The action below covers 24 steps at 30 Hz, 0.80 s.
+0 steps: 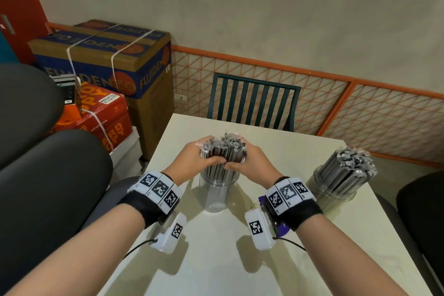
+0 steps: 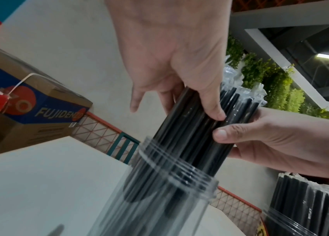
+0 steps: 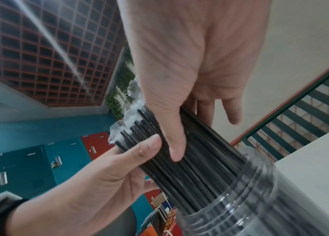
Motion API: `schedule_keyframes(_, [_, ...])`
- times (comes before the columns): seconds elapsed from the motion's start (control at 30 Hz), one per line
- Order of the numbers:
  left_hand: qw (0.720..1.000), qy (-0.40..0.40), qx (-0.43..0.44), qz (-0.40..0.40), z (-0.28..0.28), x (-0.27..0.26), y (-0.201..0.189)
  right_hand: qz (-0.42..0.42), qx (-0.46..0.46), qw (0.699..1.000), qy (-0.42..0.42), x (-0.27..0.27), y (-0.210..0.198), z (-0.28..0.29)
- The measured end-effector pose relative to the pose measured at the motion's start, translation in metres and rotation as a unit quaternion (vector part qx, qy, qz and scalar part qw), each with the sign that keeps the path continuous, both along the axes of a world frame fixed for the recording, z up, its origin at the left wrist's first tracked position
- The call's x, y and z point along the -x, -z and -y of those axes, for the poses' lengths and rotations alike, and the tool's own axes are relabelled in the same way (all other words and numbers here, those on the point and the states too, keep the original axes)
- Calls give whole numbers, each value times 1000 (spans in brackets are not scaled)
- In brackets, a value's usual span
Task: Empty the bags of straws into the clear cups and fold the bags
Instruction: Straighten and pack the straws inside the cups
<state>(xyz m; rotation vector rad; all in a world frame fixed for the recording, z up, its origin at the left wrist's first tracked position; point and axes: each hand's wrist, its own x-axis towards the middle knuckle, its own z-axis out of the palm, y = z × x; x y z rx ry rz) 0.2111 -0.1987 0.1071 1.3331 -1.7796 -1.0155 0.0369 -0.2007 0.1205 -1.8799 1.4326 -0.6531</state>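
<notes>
A bundle of black straws [image 1: 223,151] with crinkled clear wrapper ends stands upright in a clear cup [image 1: 217,190] at the middle of the white table [image 1: 216,259]. My left hand [image 1: 192,158] grips the bundle from the left, and my right hand [image 1: 252,163] grips it from the right, just above the cup's rim. In the left wrist view the left hand [image 2: 171,63] lays its thumb across the straws [image 2: 191,135] over the cup [image 2: 159,199]. In the right wrist view the right hand [image 3: 189,63] wraps the straws [image 3: 199,167]. A second clear cup [image 1: 334,187] full of straws stands at the right.
A green slatted chair [image 1: 252,101] stands at the table's far side. Strapped cardboard boxes [image 1: 103,60] are stacked on the left. Dark chair backs sit at the left [image 1: 48,175] and right [image 1: 420,211]. An orange mesh panel [image 1: 384,115] runs along the wall.
</notes>
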Motion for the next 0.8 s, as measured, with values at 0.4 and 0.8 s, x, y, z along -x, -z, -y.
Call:
schedule_keyframes(0.4, [995, 61, -79, 19, 4, -2, 5, 33, 0, 999, 9, -5, 18, -10])
schedule_keyframes(0.8, [999, 16, -36, -38, 2, 8, 5, 62, 12, 995, 78, -15, 21, -13])
